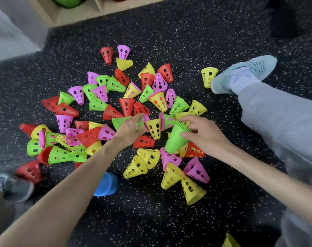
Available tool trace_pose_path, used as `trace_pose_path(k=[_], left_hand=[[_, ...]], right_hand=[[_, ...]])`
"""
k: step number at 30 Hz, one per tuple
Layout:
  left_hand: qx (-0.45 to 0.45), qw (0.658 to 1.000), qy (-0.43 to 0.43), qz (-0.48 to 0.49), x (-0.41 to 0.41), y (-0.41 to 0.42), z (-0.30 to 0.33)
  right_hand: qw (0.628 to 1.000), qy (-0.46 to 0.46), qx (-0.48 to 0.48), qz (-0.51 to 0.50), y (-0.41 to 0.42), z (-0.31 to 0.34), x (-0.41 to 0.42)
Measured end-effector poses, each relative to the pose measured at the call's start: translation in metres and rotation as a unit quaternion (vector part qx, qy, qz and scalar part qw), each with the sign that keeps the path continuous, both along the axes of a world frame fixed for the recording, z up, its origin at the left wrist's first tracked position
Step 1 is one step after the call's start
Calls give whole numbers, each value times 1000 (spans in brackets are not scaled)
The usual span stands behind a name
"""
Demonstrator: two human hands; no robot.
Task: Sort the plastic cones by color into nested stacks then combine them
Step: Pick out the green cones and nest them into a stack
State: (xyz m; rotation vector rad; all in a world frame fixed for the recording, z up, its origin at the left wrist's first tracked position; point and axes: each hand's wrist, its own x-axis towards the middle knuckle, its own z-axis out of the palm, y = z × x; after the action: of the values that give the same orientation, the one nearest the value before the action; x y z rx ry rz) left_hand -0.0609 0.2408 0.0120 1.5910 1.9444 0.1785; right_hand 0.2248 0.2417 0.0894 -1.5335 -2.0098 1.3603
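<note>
Several perforated plastic cones in red, yellow, green and pink lie scattered on the dark speckled floor [151, 220]. My right hand [201, 132] is shut on a nested stack of green cones [176, 139], tilted with its wide end up. My left hand [130, 129] reaches over a green cone [120, 121] lying on its side, fingers closing on it. A yellow cone [154, 127] lies between my hands. One yellow cone [208, 76] sits apart by a shoe.
A blue cup [107, 184] lies under my left forearm. My right leg in grey trousers [279, 122] and a light blue shoe [244, 73] lie at the right. Another shoe [14, 188] is at the left. A wooden shelf [71, 15] stands at the back.
</note>
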Motion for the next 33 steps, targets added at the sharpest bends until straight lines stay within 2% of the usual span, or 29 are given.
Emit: trace_pose_path(k=[6, 11, 15, 22, 27, 30, 33], left_hand=[[12, 994, 99, -49, 13, 6, 0], [-16, 998, 58, -19, 17, 9, -8], [-14, 998, 65, -15, 24, 6, -11], [69, 988, 140, -15, 26, 1, 0], [68, 980, 186, -9, 20, -11, 11], [91, 983, 156, 20, 18, -24, 20], [141, 984, 74, 83, 23, -44, 32]], right_hand=[[1000, -7, 5, 8, 2, -2, 1], [1000, -8, 5, 5, 3, -6, 0], [1000, -10, 15, -3, 5, -5, 1], [1000, -9, 15, -3, 5, -5, 1], [1000, -1, 14, 0, 3, -3, 1], [1000, 9, 18, -5, 3, -1, 1], [999, 19, 24, -26, 4, -2, 0]])
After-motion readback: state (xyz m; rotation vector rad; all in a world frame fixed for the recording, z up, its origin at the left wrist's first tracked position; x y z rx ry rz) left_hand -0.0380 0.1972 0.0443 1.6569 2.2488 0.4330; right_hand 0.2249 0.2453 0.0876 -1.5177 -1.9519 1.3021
